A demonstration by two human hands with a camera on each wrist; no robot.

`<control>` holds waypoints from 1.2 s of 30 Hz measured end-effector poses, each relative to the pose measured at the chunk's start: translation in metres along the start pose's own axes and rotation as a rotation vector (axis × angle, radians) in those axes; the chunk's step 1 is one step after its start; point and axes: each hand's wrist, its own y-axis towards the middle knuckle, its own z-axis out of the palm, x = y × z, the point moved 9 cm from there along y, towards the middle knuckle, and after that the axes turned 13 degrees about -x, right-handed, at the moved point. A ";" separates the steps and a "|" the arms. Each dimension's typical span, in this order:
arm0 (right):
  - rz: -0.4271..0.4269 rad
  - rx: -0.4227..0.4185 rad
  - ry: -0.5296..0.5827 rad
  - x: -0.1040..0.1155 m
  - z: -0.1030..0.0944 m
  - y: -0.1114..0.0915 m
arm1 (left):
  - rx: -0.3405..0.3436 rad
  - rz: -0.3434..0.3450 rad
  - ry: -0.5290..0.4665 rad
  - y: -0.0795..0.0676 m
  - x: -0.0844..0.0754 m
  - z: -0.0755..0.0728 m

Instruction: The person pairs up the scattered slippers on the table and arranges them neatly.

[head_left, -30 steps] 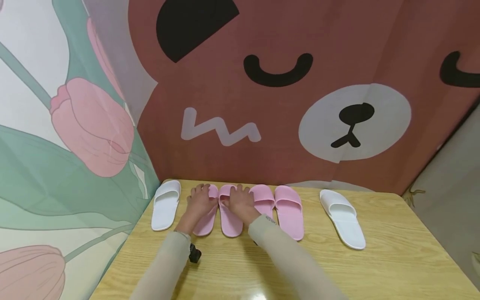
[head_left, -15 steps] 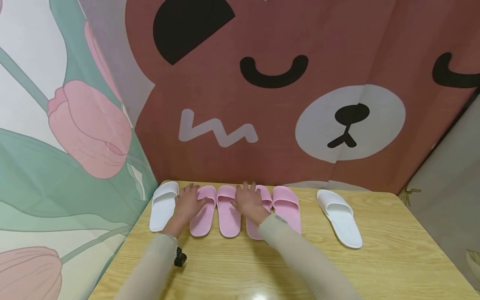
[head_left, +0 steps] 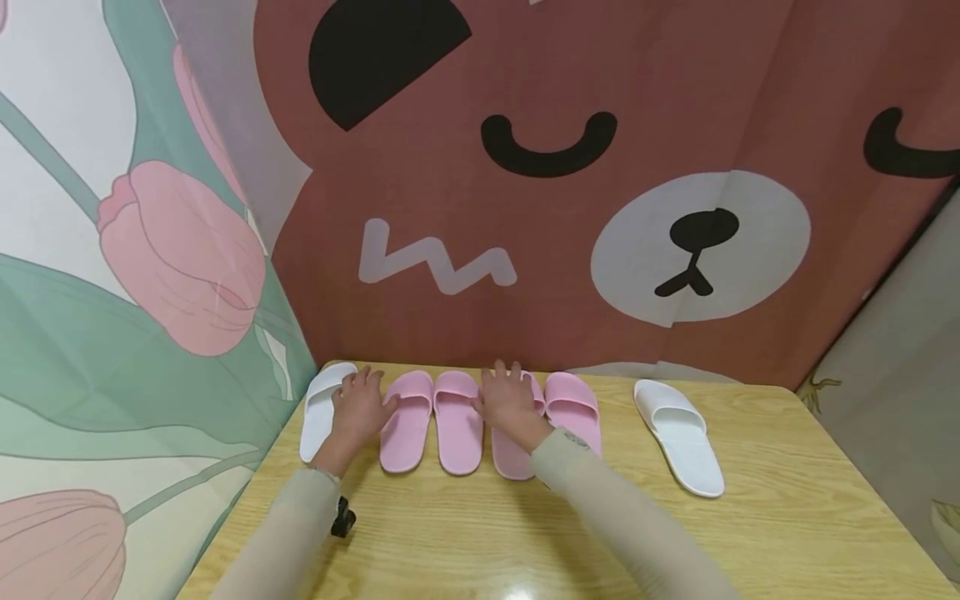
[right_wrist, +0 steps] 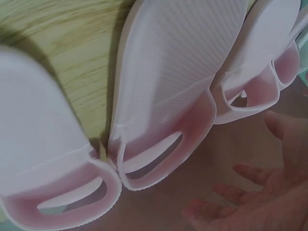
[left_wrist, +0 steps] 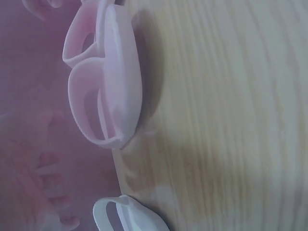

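In the head view, my left hand point(head_left: 360, 408) hovers between the left white slipper point(head_left: 316, 425) and the first pink slipper point(head_left: 405, 446), fingers spread and holding nothing. A second pink slipper point(head_left: 459, 442) lies close beside the first. Over the third pink slipper point(head_left: 513, 462) is my right hand point(head_left: 508, 402), fingers extended, covering part of its strap. The fourth pink slipper point(head_left: 576, 417) lies to its right. Near the straps, the right wrist view shows the right hand point(right_wrist: 269, 187) with its fingers parted and gripping nothing. All slippers point their toes at the wall.
Another white slipper point(head_left: 688, 446) lies angled to the right of the pink ones on the wood-grain table point(head_left: 450, 533). A bear-printed cloth point(head_left: 555, 317) rises behind the table's back edge. A tulip-printed cloth point(head_left: 172, 383) borders the left side.
The left hand has left the first pink slipper and moved left towards the white one. The right hand has shifted right, from the second pink slipper to the third.
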 end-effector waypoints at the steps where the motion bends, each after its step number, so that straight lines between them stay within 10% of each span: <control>1: -0.001 -0.006 0.000 -0.001 -0.001 0.000 | -0.004 0.000 0.006 0.000 0.001 0.000; 36: 0.079 -0.026 0.057 -0.064 -0.018 -0.019 | -0.053 -0.063 0.019 0.005 0.034 -0.006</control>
